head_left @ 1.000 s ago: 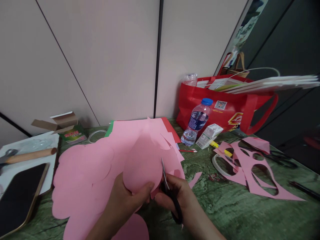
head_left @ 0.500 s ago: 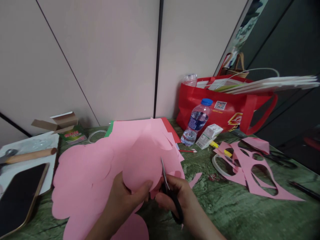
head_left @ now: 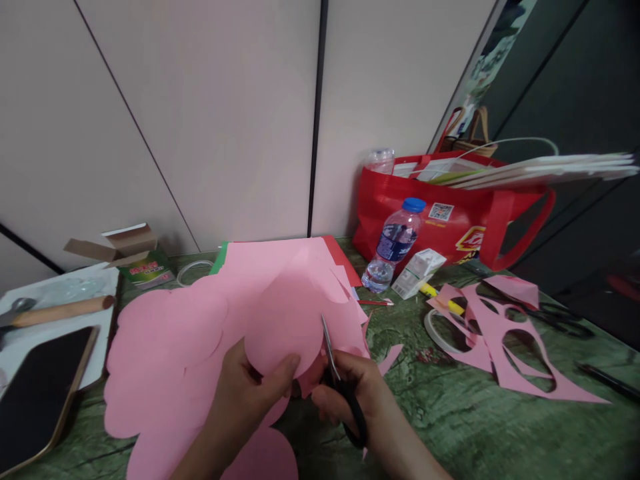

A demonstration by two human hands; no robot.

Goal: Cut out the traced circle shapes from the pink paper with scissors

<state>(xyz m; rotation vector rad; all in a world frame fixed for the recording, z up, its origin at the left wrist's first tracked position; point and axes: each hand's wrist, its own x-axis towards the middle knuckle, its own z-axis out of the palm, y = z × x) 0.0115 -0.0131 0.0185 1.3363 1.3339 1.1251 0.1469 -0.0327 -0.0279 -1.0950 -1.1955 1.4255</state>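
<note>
A rounded pink paper petal shape (head_left: 287, 327) is pinched at its lower edge by the left hand (head_left: 250, 393); black-handled scissors (head_left: 340, 380) are gripped by the right hand (head_left: 357, 393), blades against the shape's right edge above the green marbled tabletop (head_left: 450, 413); cutting appears underway; the paper probably needs turning next; pink offcuts (head_left: 505, 333) lie right.

left hand (head_left: 245, 393) pinching pink paper (head_left: 285, 320), right hand (head_left: 357, 393) working scissors (head_left: 340, 383)

left hand (head_left: 250, 393) pinching, right hand (head_left: 357, 393) curled closed, both near.
</note>
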